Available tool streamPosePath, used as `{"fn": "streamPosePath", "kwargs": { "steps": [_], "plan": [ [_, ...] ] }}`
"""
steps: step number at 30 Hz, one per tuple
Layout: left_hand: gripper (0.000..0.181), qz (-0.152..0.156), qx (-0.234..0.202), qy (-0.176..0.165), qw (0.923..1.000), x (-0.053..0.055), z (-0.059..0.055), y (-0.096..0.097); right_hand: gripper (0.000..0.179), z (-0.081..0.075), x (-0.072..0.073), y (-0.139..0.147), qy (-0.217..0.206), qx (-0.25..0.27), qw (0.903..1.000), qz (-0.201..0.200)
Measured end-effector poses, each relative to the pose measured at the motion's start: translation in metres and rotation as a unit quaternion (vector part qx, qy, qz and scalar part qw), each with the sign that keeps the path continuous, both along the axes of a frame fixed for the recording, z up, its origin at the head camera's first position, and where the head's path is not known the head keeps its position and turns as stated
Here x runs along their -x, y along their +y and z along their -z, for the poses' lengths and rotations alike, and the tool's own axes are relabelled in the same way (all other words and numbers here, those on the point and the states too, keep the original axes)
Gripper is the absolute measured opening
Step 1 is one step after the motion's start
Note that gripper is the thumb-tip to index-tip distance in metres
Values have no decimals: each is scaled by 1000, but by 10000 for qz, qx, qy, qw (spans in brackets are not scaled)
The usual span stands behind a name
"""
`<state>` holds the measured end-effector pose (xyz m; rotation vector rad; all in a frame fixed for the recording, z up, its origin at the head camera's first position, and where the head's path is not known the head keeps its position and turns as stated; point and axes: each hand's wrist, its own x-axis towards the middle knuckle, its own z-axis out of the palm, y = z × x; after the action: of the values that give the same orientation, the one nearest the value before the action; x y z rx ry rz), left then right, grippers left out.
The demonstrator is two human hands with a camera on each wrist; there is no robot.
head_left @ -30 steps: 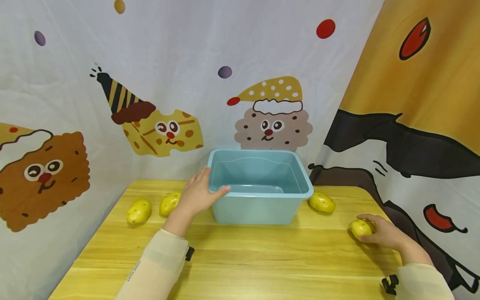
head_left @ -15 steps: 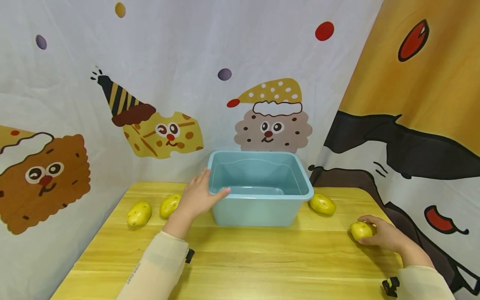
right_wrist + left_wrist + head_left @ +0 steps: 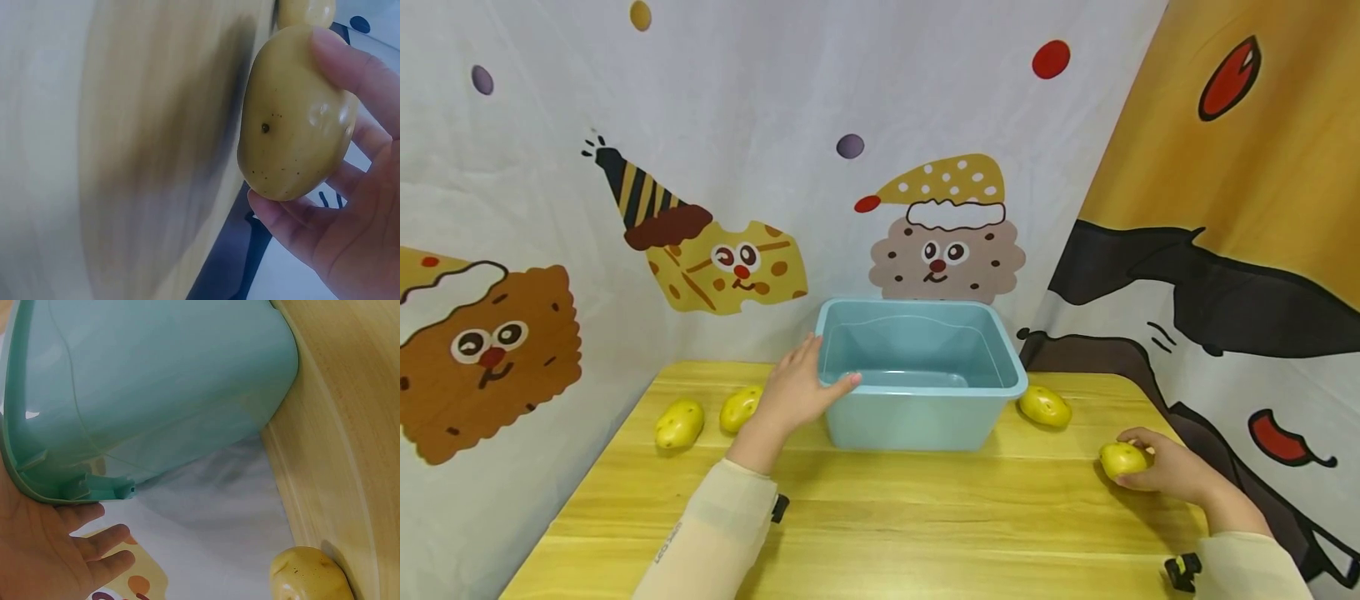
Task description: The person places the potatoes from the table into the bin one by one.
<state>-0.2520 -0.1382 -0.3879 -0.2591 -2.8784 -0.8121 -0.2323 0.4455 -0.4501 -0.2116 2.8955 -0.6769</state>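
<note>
The right hand (image 3: 1172, 468) is gripping a yellow potato (image 3: 1118, 458) near the right edge of the bench (image 3: 887, 517). Its thumb is bearing on one side, and its fingers are curling round the other; the hand is opening only as wide as the potato. Whether this potato is touching the bench is remaining unclear.

The left hand (image 3: 790, 392) is touching the blue bin (image 3: 917, 423) at the near-left part of the rim. The hand is spreading open: its fingers are extending outside the left wall, and its thumb is pointing across the near rim.

The bin is standing upright toward the far side of the bench. A second potato (image 3: 1045, 407) is lying just beside its right wall. A third potato (image 3: 739, 408) is lying partly behind the left hand, and a fourth potato (image 3: 679, 425) is lying farther left.
</note>
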Motion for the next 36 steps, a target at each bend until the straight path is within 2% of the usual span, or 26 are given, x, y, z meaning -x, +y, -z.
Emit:
{"fn": "streamPosePath", "kwargs": {
  "steps": [4,14,30,36],
  "plan": [
    [108,1,4,-21,10000,0,-1,0,71,-5,-4,-2,47,-15,10000,70],
    [109,10,26,-19,10000,0,-2,0,72,-21,-13,-7,303,-143,9994,-97],
    [113,54,53,24,10000,1,-2,0,71,-49,-16,-15,556,-81,9979,-319],
    [110,44,49,17,10000,0,-1,0,66,-63,-18,-23,476,50,9980,-402]
  ]
}}
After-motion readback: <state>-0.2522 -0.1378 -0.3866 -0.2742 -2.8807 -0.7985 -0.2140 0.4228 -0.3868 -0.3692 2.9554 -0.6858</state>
